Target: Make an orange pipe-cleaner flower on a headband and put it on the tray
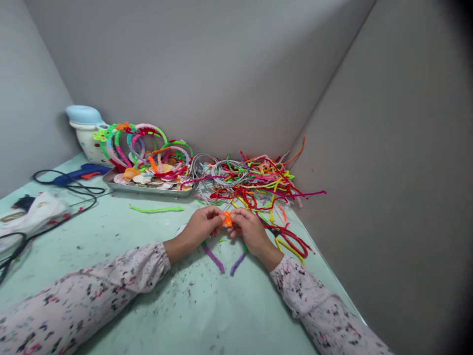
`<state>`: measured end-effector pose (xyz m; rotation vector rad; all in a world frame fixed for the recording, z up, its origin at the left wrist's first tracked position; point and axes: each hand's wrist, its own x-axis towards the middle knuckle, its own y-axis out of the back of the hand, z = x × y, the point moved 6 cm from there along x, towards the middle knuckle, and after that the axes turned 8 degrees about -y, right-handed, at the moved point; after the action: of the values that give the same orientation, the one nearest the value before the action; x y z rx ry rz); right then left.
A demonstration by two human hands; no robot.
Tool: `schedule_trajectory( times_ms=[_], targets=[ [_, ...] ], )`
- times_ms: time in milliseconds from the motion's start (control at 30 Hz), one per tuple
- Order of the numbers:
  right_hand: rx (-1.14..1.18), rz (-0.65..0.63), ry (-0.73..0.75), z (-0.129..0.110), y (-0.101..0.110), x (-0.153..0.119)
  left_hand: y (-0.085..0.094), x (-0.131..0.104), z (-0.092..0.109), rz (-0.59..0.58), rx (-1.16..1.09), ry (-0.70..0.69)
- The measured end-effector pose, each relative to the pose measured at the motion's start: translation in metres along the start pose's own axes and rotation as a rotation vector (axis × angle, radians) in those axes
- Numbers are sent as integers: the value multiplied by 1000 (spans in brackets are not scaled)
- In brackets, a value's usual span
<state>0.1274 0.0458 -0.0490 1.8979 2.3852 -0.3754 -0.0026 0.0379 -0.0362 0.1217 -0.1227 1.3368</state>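
Between my two hands is a small orange pipe cleaner shape [227,219], perhaps a flower. My left hand [205,220] pinches its left side between thumb and fingers. On the other side, the fingers of my right hand [248,228] close on its right edge. Below the hands lies a headband [214,259] wrapped in fuzzy pipe cleaner, its two purple ends pointing toward me; its upper part is hidden behind my hands. A bright green pipe cleaner [155,209] rests on the table to the left.
A metal tray [148,189] holds wrapped headbands [150,135] and shells. Loose pipe cleaners and wire rings [231,172] pile up beside it. Scissors [286,241] lie right of my right hand. At left are a blue glue gun [79,173], black cable [96,191] and a lidded container [88,138].
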Motion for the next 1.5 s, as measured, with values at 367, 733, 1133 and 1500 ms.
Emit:
schedule_trajectory(
  times_ms=[367, 733, 1133, 1500],
  targets=[
    [-97, 30, 34, 1, 1, 0, 1, 0, 4, 3, 16, -11],
    [-237, 27, 89, 0, -1, -2, 1, -2, 2, -7, 19, 11],
    [-259, 54, 171, -9, -1, -6, -1, -1, 1, -10, 60, -24],
    [-332, 86, 152, -8, -3, -6, -2, -1, -3, -34, 113, -43]
  ],
)
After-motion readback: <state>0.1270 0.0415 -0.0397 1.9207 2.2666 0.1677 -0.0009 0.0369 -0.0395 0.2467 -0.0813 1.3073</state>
